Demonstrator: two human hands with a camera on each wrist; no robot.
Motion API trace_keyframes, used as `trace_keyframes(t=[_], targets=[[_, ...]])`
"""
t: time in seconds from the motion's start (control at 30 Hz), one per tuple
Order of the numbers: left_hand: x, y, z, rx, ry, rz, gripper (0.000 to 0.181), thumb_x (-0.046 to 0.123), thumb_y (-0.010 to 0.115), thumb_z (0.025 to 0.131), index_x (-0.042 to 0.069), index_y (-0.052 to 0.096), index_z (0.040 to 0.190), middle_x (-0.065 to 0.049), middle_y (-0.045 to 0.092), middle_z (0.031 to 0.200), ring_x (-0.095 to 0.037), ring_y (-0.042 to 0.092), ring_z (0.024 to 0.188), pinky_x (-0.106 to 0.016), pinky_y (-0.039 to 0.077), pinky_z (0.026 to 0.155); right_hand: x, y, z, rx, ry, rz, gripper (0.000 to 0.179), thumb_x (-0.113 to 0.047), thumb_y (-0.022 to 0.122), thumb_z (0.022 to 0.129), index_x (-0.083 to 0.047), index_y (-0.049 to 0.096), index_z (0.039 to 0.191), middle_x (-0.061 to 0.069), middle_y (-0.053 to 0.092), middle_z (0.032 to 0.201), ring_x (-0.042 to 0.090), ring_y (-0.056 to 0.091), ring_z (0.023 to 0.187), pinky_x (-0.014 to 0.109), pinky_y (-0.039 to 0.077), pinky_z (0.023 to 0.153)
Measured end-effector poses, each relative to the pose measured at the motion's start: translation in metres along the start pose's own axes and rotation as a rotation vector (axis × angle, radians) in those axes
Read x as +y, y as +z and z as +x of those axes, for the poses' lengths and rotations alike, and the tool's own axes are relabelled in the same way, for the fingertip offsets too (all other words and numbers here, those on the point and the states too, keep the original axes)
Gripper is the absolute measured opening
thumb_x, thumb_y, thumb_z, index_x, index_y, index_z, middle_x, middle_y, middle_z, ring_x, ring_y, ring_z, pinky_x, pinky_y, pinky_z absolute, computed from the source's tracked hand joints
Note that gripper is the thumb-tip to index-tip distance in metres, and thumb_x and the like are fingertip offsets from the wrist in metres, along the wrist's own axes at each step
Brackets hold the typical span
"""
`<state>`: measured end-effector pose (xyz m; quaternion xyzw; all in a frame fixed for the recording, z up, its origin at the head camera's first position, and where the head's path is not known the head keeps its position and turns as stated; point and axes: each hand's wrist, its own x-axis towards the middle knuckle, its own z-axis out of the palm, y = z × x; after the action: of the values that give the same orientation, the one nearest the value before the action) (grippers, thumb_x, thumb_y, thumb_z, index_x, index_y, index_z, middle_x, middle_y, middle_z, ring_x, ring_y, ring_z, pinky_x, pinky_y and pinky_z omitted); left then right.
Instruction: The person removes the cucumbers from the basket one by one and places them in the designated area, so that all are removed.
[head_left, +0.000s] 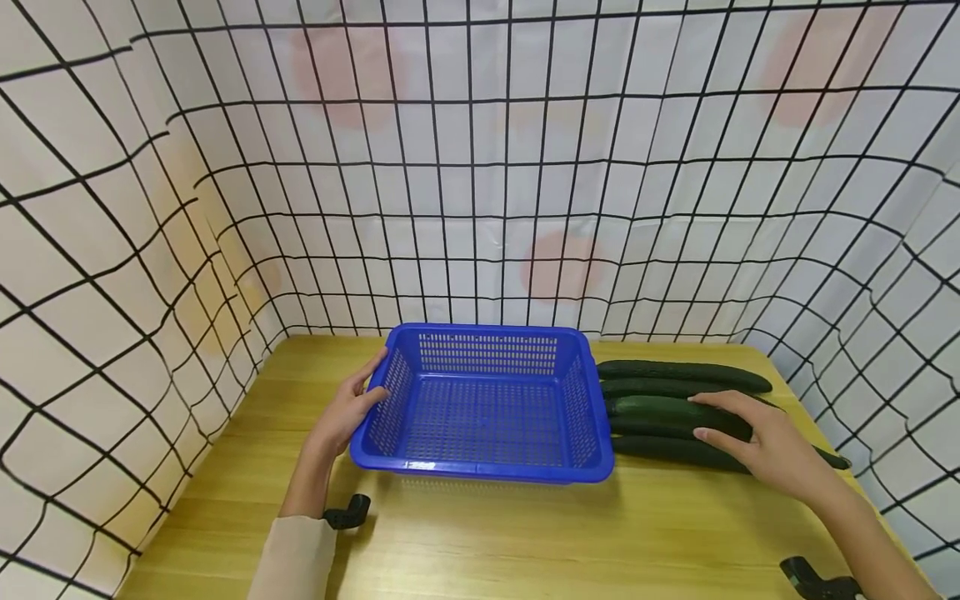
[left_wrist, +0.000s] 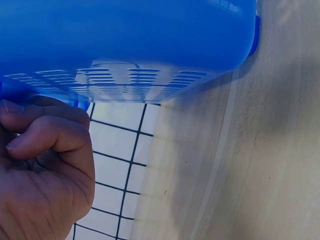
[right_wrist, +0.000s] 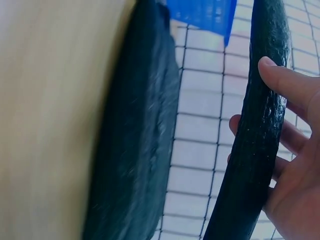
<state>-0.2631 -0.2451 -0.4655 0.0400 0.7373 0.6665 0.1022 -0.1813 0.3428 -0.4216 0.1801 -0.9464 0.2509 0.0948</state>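
Observation:
My left hand [head_left: 348, 412] grips the left rim of a blue plastic basket [head_left: 480, 469] with slotted walls, thumb over the edge; its fingers curl beside the basket wall in the left wrist view. Nothing lies inside the basket. To its right my right hand [head_left: 780, 450] holds a long dark green cucumber [right_wrist: 257, 125], thumb on one side and fingers round the other. That cucumber is raised above several others [right_wrist: 132, 135] lying side by side on the table. Its left end is close to the basket's right wall in the head view.
The wooden table [head_left: 480, 542] carries the basket and the cucumbers, including one along the back [head_left: 682, 372]. White cloth with a black grid [head_left: 480, 183] encloses the back and both sides. Each wrist wears a black strap mount [head_left: 348, 512].

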Motion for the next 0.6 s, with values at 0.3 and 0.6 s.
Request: trace_keyframes(t=[0.3,0.6], targets=[[0.000,-0.002,0.000,0.006,-0.006,0.012,0.076,0.009,0.051,0.102,0.040,0.021,0.164,-0.036,0.046,0.147,-0.039,0.073,0.091,-0.051,0.065,0.076,0.024,0.016,-0.022,-0.028,-0.011,-0.062,0.046,-0.036,0.077,0.091,-0.025,0.066,0.135,-0.001,0.068,0.131,-0.003,0.058,0.115,0.037,0.059,0.086],[0.000,0.000,-0.001,0.015,-0.013,0.019,0.076,0.009,0.051,0.101,0.040,0.021,0.164,-0.036,0.048,0.146,-0.037,0.073,0.090,-0.049,0.065,0.075,0.030,0.047,-0.030,0.018,-0.080,-0.068,0.045,-0.031,0.083,0.085,-0.025,0.070,0.127,-0.009,0.070,0.122,0.002,0.060,0.113,0.026,0.057,0.088]])
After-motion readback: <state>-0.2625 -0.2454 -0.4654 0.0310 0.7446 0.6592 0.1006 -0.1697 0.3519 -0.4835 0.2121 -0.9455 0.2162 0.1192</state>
